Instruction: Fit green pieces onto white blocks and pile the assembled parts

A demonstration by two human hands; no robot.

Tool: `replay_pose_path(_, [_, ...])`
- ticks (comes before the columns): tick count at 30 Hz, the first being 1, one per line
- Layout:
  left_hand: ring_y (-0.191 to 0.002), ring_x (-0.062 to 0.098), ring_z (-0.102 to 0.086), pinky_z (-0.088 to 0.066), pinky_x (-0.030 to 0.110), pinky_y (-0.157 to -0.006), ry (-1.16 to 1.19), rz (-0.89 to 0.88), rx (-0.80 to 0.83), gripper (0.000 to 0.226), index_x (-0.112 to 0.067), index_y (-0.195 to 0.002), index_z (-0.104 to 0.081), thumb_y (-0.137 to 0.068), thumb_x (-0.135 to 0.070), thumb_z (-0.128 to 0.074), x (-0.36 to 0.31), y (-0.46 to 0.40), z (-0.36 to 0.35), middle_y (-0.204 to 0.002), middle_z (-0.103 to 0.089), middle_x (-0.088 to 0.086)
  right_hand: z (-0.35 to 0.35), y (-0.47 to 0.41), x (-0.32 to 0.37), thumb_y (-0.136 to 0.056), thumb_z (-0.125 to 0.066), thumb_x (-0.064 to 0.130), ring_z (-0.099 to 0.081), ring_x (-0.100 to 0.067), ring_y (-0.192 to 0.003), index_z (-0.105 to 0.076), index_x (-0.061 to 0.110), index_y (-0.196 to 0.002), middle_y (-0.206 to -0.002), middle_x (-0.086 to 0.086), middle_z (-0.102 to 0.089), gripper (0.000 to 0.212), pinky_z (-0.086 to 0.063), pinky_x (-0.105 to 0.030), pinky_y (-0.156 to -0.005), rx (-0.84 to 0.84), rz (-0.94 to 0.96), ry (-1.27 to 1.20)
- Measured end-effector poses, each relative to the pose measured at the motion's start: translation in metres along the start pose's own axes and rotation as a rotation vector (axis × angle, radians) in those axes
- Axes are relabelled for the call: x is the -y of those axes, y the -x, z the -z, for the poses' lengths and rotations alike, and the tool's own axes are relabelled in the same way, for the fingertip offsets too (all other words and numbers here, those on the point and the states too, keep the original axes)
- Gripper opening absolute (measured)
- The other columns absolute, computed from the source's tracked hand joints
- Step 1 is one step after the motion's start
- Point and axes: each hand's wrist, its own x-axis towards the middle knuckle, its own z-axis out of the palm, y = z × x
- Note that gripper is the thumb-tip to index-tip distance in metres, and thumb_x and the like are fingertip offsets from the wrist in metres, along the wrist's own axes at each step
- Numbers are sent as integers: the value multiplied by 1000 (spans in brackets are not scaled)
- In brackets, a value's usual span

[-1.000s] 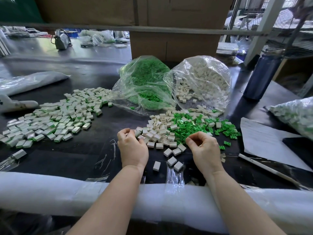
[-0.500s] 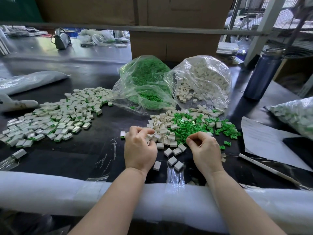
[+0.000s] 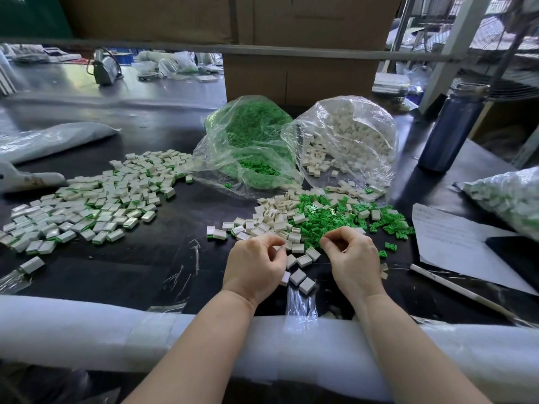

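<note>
- Left hand (image 3: 254, 265): fingers curled, pinching a white block at the near edge of the loose white blocks (image 3: 272, 218); the block sits at the fingertips, judged ready to receive an insert
- Right hand (image 3: 353, 258): fingertips drawn together over the near edge of the loose green pieces (image 3: 329, 220); whether a piece is pinched cannot be told, the fingers hide it
- Both supply heaps lie mixed just beyond the hands, so each hand reaches its own part without crossing
- Assembled parts (image 3: 87, 208) are spread in a wide pile to the left, well apart from the raw stock, which keeps finished work from mixing back in
- Bag of green pieces (image 3: 248, 141) and bag of white blocks (image 3: 347, 141) lie open behind the heaps, mouths toward the worker, for refilling
- The foam-wrapped tabletop (image 3: 163, 272) edge cushions the forearms
</note>
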Motion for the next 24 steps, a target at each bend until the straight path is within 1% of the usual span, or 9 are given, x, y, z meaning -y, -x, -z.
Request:
replay_pose_path(2, [-72, 16, -64, -51, 23, -75, 45, 2, 4, 17, -17, -96, -73, -82, -16, -64, 0, 0, 0, -74, -70, -3, 0, 0, 0, -85, -66, 12, -54, -15, -80, -66, 15, -79, -76, 8, -55, 7, -37, -23, -73, -2, 1, 12])
replay_pose_path(5, [-79, 13, -65, -50, 21, -80, 79, -21, 30, 19, -17, -98, -72, -81, -14, -64, 1, 0, 0, -86, -72, -1, -1, 0, -2, -87, -63, 10, -52, -17, -90, -67, 14, -88, -82, 10, -51, 7, -33, -20, -77, 10, -5, 72])
replay_pose_path(7, [-80, 11, -62, -48, 18, -80, 74, -61, 61, 18, -16, -96, -72, -80, -12, -65, 1, 0, -1, -87, -69, -4, -2, 0, -3, -87, -61, 10, -49, -19, -100, -68, 12, -99, -91, 5, -52, 14, -31, -18, -82, 16, 18, 163])
replay_pose_path(10, [-78, 8, -54, -43, 13, -77, 53, -97, 80, 15, -14, -92, -73, -79, -11, -67, 1, 0, -2, -78, -55, -17, -3, 0, -4, -89, -60, 14, -45, -22, -110, -66, 15, -112, -107, -4, -56, 24, -33, -30, -95, 26, 26, 282])
replay_pose_path(12, [-79, 9, -52, -41, 12, -77, 39, -99, 97, 15, -12, -92, -73, -79, -10, -66, 1, -1, -3, -77, -49, -18, -3, 0, -4, -90, -59, 18, -42, -22, -114, -63, 19, -119, -114, -4, -54, 29, -32, -34, -96, 41, 5, 347])
replay_pose_path(14, [-82, 11, -52, -43, 17, -80, 22, -92, 142, 17, -12, -91, -72, -78, -8, -63, 1, -1, -3, -79, -48, -15, -3, 0, -5, -91, -58, 21, -40, -21, -117, -59, 23, -124, -118, -2, -52, 34, -30, -34, -96, 62, -5, 384])
replay_pose_path(17, [-87, 12, -51, -43, 22, -83, -2, -86, 210, 21, -16, -91, -70, -76, -8, -58, 1, 0, -4, -86, -51, -9, -4, 1, -5, -90, -59, 22, -42, -20, -117, -59, 24, -124, -118, 0, -55, 34, -30, -33, -95, 77, -11, 380])
replay_pose_path(22, [-83, 10, -47, -39, 17, -79, 3, -117, 247, 22, -15, -91, -69, -75, -6, -57, 2, -1, -4, -89, -54, -6, -3, 1, -3, -88, -63, 19, -48, -21, -109, -65, 19, -109, -107, 0, -62, 21, -34, -34, -91, 44, 0, 352])
replay_pose_path(24, [-84, 8, -47, -37, 11, -78, 10, -128, 232, 21, -15, -92, -69, -77, -5, -57, 2, -1, -5, -93, -57, -4, -3, 1, -4, -88, -62, 17, -50, -22, -107, -66, 16, -105, -105, -2, -64, 18, -35, -34, -91, 40, 6, 341])
